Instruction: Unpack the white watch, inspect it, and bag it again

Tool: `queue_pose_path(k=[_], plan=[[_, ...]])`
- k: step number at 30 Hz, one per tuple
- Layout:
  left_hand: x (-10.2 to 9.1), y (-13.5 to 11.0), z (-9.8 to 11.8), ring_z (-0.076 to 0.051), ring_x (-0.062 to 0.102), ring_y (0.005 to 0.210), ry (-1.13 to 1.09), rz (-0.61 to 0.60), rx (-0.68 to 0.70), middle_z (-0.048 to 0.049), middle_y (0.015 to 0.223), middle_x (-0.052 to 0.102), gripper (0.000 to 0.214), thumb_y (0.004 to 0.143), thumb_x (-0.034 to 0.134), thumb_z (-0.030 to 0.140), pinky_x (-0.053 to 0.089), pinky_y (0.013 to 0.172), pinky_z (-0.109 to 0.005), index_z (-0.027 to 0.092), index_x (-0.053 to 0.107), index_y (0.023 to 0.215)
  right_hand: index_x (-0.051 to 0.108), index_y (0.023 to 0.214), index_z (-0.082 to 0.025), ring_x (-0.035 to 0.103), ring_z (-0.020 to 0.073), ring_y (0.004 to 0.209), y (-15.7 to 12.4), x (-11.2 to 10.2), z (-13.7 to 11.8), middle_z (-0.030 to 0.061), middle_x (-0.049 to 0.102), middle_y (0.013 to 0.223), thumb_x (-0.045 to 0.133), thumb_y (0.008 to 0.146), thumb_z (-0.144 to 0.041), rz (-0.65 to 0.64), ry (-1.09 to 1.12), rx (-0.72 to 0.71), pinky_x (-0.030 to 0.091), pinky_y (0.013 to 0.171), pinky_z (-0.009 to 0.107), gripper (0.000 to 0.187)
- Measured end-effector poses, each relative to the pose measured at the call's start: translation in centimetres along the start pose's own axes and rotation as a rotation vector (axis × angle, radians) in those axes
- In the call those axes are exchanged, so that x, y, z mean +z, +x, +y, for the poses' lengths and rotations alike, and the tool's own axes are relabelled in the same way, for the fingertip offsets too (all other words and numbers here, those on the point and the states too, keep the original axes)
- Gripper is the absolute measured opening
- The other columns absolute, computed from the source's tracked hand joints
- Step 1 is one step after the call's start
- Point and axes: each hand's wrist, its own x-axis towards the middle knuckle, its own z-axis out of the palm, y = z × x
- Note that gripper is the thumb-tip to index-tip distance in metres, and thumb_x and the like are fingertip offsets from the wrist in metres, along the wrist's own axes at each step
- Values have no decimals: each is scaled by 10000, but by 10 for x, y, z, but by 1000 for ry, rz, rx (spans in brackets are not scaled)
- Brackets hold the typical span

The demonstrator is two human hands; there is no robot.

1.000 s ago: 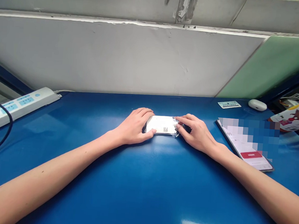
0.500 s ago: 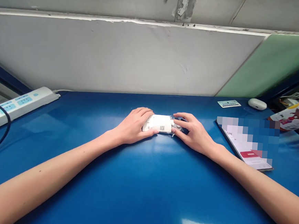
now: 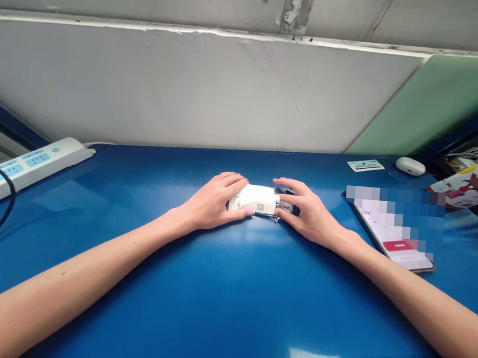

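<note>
A small white packet (image 3: 261, 199) with a printed square code lies on the blue table (image 3: 221, 299), in front of the wall. Its right end is clear, shiny plastic with something grey and dark in it that I cannot make out. My left hand (image 3: 216, 202) is closed round the packet's left end, thumb along the near edge and fingers over the far side. Curved about the clear end is my right hand (image 3: 308, 212), with its thumb and a fingertip against the packet's right edge. The index finger stands a little apart on the far side.
A phone (image 3: 400, 236) lies right of my right hand, its screen partly pixelated. Behind it are a small card (image 3: 365, 165) and a white earbud case (image 3: 410, 166). A white power strip (image 3: 37, 166) with a black cable (image 3: 7, 213) is at the left. A printed carton (image 3: 470, 183) stands far right.
The packet has shifted very slightly and its top bulges a little more. My right fingertips have moved slightly on the clear end; the left hand keeps its hold.
</note>
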Motion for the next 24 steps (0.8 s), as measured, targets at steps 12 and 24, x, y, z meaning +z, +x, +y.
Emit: queue_pose_path(k=[12,24], plan=[[-1,1,1,-338,560,1202,-14,5,-57,-179,1263,620,527,894,625,546,474,1015,-478,136,582,1222,701,1115,-134,537,347,1319,2,-3,3,180,635,1357,567,967,-250,20,-123,-60,484,1082,548,231],[-3,2,6,-339,562,1182,40,17,-85,-176,1240,630,453,934,559,515,463,1008,-483,139,593,1185,714,1099,-188,568,328,1290,2,-15,8,143,640,1358,551,962,-246,-47,-114,-15,501,1062,541,220]])
